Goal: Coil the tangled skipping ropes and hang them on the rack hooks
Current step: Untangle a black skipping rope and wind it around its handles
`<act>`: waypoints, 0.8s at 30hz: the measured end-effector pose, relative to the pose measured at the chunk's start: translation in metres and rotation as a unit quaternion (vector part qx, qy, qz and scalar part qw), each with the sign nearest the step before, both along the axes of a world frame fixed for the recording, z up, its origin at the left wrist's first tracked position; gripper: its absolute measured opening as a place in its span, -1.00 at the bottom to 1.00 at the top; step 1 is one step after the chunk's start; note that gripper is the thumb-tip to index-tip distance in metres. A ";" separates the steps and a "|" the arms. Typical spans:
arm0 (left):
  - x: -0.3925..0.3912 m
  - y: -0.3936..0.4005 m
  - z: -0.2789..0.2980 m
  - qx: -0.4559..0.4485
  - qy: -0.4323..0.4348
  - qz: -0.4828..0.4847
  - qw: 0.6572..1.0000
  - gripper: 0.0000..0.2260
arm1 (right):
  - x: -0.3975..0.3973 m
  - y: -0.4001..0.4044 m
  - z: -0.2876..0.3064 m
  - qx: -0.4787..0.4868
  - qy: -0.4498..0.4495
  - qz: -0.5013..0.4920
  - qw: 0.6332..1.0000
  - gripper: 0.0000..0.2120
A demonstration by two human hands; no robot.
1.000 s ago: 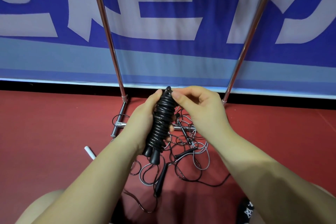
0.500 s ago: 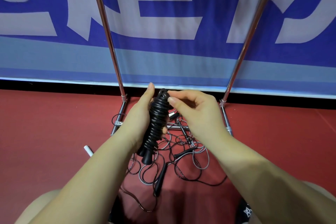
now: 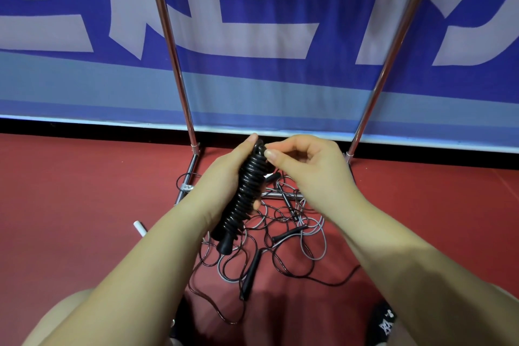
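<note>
A black skipping rope wound tightly round its two handles forms a coiled bundle (image 3: 247, 191) held upright in front of me. My left hand (image 3: 222, 177) grips the bundle from the left side. My right hand (image 3: 306, 168) pinches the rope end at the bundle's top with thumb and forefinger. Under my hands a tangle of thin black and grey ropes (image 3: 283, 236) with black handles lies on the red floor. The rack's two chrome posts (image 3: 171, 45) (image 3: 393, 45) rise behind; its hooks are out of view.
The rack's base bars (image 3: 191, 174) rest on the red floor in front of a blue and white banner wall (image 3: 266, 36). A white handle end (image 3: 139, 226) shows left of my left forearm. My knees and a black sock (image 3: 386, 323) fill the bottom edge.
Both hands and the coiled bundle have shifted slightly up and away from me. My right fingers have moved along the bundle's top, still working the rope end.
</note>
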State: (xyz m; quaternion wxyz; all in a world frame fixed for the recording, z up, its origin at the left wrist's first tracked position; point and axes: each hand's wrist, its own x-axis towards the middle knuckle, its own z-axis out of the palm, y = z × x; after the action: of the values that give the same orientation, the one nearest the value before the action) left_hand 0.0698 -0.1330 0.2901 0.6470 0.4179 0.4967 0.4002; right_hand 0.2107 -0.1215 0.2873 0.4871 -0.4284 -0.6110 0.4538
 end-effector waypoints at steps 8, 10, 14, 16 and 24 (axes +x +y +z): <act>0.003 0.002 -0.003 0.004 0.031 0.000 1.000 -0.55 | 0.001 -0.002 0.003 -0.040 -0.004 -0.019 0.999 -0.84; 0.005 0.001 -0.003 0.014 0.041 0.001 0.999 -0.55 | 0.000 -0.003 0.004 -0.054 0.004 -0.025 0.998 -0.83; 0.008 0.001 -0.003 0.043 0.063 0.007 0.997 -0.62 | 0.002 -0.004 0.004 -0.081 0.043 -0.039 0.995 -0.80; 0.009 0.000 -0.001 0.039 0.042 0.005 0.998 -0.61 | 0.001 -0.005 0.004 -0.081 0.069 -0.036 0.994 -0.85; 0.008 0.001 0.005 -0.022 -0.103 -0.006 0.994 -0.48 | -0.001 -0.009 0.008 -0.124 0.168 0.012 0.978 -0.80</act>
State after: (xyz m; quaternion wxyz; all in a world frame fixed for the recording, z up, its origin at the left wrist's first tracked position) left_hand 0.0773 -0.1321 0.2946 0.7061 0.3626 0.4340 0.4261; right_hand 0.2094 -0.1300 0.2949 0.5202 -0.3960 -0.4645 0.5974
